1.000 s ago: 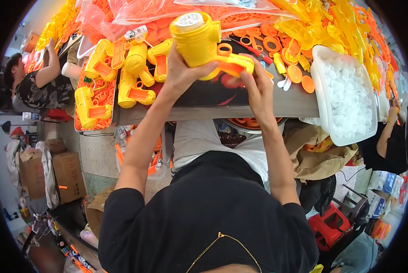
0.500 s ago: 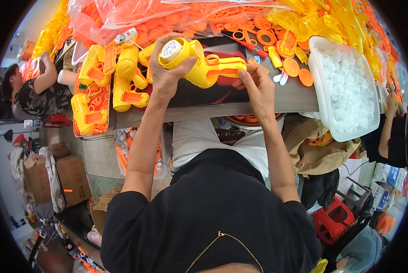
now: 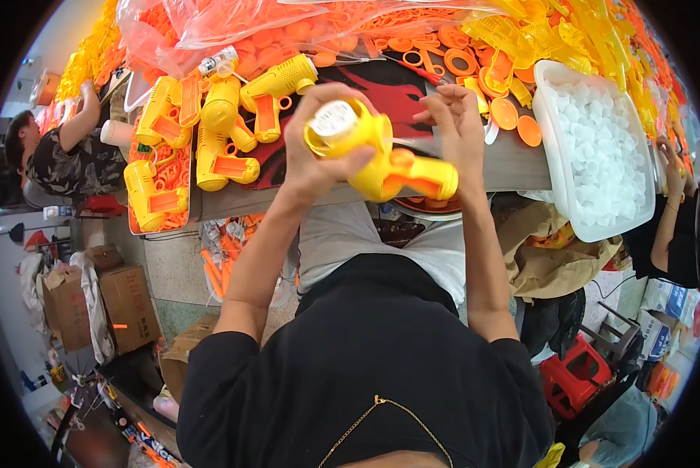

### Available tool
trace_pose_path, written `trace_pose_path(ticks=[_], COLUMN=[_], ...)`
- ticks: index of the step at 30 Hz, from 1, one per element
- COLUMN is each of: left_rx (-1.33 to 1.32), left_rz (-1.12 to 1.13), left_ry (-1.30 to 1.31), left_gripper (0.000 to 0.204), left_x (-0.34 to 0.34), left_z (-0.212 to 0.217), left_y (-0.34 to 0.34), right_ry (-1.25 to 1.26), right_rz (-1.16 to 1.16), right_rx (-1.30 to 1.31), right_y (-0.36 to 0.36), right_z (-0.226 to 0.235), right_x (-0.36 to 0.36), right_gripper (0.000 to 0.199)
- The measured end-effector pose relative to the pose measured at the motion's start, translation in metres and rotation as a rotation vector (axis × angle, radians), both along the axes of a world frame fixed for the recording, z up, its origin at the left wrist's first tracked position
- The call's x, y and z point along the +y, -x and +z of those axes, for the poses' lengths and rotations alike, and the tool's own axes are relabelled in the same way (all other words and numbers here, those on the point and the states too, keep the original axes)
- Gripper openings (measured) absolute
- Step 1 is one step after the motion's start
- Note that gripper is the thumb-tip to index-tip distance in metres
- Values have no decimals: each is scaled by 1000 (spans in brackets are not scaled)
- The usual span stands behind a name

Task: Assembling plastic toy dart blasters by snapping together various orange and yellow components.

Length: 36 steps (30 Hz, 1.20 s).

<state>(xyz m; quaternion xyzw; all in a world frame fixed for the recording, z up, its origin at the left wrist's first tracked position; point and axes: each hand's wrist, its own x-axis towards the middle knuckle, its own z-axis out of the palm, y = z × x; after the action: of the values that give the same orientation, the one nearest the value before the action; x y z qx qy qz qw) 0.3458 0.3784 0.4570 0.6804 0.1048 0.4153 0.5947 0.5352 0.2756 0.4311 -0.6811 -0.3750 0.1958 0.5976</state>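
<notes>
My left hand is wrapped around the barrel of a yellow toy gun, held above the table's near edge. A white round piece sits in one end of the barrel; motion smears its surface. The toy's handle, with an orange inside, points to the right. My right hand is raised just right of the toy, off the handle, fingers apart and partly bent. Its fingertips are near a red-handled tool lying on the table. A pale blurred streak shows between toy and right hand; I cannot make it out.
Several similar yellow toy guns lie to the left, some over a tray of orange parts. A white bin of translucent cups stands at right. Orange discs, bagged orange parts and yellow parts fill the back. Co-workers sit at both sides.
My right hand has let go of the toy's handle and moved up and right. My left hand has brought the toy gun nearer and to the right, tilting its handle down.
</notes>
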Motion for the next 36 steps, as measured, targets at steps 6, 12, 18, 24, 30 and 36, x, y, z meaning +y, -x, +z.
trace_pose_path(ticks=[6,12,18,24,30,36], left_rx=[-141,-110,-135,0,54,328], left_rz=[114,151,-59,-187,-133,8], left_ry=[115,-56,110,148,233,197], left_gripper=[53,55,63,98,68,79], left_x=[22,21,42,54,44,43], left_z=[18,16,11,-29,-22,-9], left_y=[2,-2,-3,9,-7,12], right_ry=[-297,-221,-268,-383,-395,-236], right_rz=[483,484,277,126,151,281], right_rx=[569,368,-12,-49,-242,-175], right_y=[3,9,19,24,18,13], right_z=[-5,8,-7,-29,-47,-23], right_x=[-31,-24,-20,-12,-15,-20], right_gripper=[57,45,36,42,42,53])
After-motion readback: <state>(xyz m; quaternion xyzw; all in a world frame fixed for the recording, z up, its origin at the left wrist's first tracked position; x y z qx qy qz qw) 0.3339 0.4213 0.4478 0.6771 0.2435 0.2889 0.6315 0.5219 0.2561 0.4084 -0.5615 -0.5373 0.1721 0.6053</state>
